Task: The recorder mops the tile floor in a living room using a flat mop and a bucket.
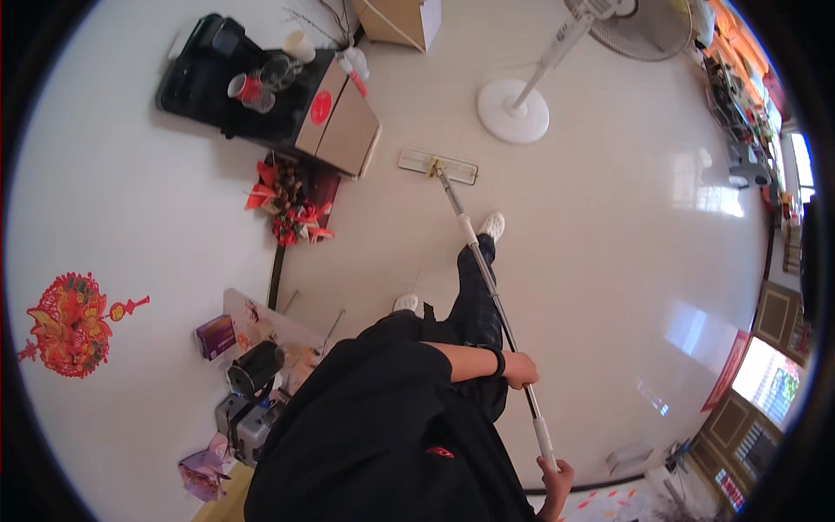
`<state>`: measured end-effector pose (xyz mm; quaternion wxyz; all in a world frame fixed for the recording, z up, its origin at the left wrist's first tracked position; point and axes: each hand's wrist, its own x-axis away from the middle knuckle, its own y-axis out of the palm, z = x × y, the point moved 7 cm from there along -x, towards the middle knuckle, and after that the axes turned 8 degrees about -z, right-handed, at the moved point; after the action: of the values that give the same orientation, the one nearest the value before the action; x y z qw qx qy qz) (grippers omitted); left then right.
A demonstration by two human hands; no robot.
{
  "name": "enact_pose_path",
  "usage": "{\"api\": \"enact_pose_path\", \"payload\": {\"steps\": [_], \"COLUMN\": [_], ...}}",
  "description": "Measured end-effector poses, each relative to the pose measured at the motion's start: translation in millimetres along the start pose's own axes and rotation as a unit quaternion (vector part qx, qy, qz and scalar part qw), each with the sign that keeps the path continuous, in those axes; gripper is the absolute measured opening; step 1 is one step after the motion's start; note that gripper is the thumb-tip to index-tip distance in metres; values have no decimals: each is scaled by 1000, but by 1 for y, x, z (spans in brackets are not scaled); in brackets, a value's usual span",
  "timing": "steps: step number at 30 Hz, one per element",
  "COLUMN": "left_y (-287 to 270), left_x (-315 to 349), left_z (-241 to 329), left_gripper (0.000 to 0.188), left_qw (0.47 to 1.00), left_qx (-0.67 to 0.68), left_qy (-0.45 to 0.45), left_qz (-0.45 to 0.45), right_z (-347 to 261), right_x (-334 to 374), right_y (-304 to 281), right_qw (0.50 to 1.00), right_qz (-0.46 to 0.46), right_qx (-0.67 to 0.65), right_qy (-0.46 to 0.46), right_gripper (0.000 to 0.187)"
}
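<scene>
From the head camera, the left hand (520,371) is wrapped round the middle of the mop handle (487,283), its fingers clenched on the metal pole. The right hand (555,480) grips the white top end of the same handle, near the lower edge of the picture, fingers closed on it too. The handle runs up and away from both sets of fingers, across a dark trouser leg, to the flat mop head (438,166), which lies on the pale tiled floor (609,261) well beyond the fingers and past the white shoe (492,226).

To mop well from this grip, it seems best to keep the flat head pressed level on the tiles, steer with the upper fingers and push with the lower ones, and turn the head before it meets the cardboard box (341,126) left of it or the round fan base (513,111) to its right.

Much is hard to read. The right hand is partly cut off by the frame edge, so its fingertips are not all in view. Whether the mop head is wet cannot be told. The second shoe (405,303) is half hidden by the person's dark clothing, and the clutter on the desk (261,317) left of the fingers is too small to name.
</scene>
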<state>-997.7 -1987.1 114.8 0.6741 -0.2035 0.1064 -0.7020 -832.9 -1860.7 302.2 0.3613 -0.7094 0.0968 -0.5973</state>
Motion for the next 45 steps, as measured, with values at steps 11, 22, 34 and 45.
{"api": "enact_pose_path", "payload": {"steps": [11,22,34,45], "left_y": [-214,-325,-482,-542], "left_x": [10,24,56,-2], "left_z": [-136,-208,-276,-267], "left_gripper": [10,12,15,16], "left_qw": [960,925,893,736], "left_qx": [-81,-111,-9,29], "left_qy": [-224,-292,-369,-384], "left_qz": [149,218,257,557], "right_z": [-270,-387,-614,-731], "right_x": [-128,-119,-107,-152], "right_y": [-81,-174,-290,-381], "right_qw": [963,950,843,643], "right_qz": [-4,74,90,-16], "right_qx": [150,163,255,385], "right_qy": [-224,-257,-465,-662], "right_gripper": [41,33,28,47]}}
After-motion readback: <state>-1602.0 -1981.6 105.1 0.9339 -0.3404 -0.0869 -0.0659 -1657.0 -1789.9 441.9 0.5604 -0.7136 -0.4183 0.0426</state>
